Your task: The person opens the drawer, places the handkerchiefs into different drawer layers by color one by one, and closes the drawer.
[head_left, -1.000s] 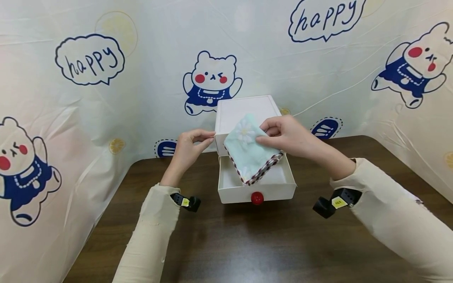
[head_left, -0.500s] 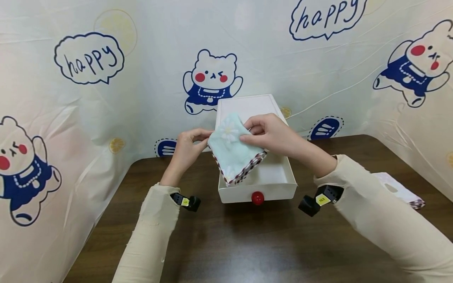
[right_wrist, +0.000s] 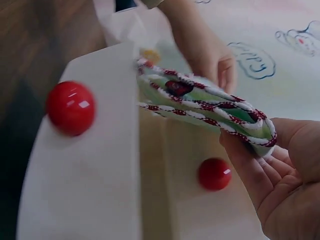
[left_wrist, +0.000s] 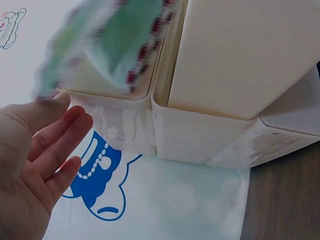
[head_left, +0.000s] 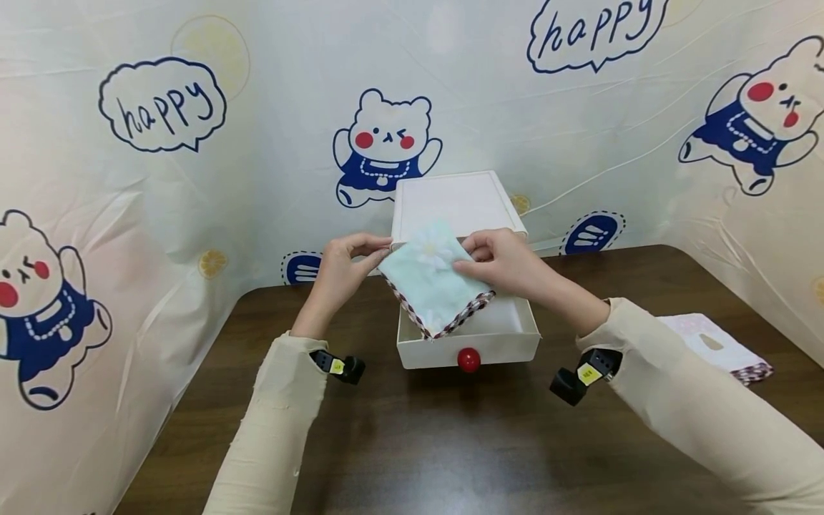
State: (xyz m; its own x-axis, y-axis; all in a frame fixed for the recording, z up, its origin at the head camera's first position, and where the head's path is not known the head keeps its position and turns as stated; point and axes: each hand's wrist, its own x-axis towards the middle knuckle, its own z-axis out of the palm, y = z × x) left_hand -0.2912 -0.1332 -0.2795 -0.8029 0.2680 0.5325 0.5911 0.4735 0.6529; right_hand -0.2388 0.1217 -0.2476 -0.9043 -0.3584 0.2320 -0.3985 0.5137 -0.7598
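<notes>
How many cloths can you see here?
2: a mint cloth held in the right hand over the open drawer, and a white cloth on the table at right, partly behind the sleeve. More could be hidden inside the drawer.

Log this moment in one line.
right hand: holding mint cloth over drawer | left hand: at white box | drawer: open | white cloth: on table

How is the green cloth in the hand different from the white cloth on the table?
The green cloth is held tilted over the drawer by the right hand; the white cloth lies on the table. The green cloth shows a white flower; the white cloth shows a tan patch. Both have dark red-and-white trim.
</notes>
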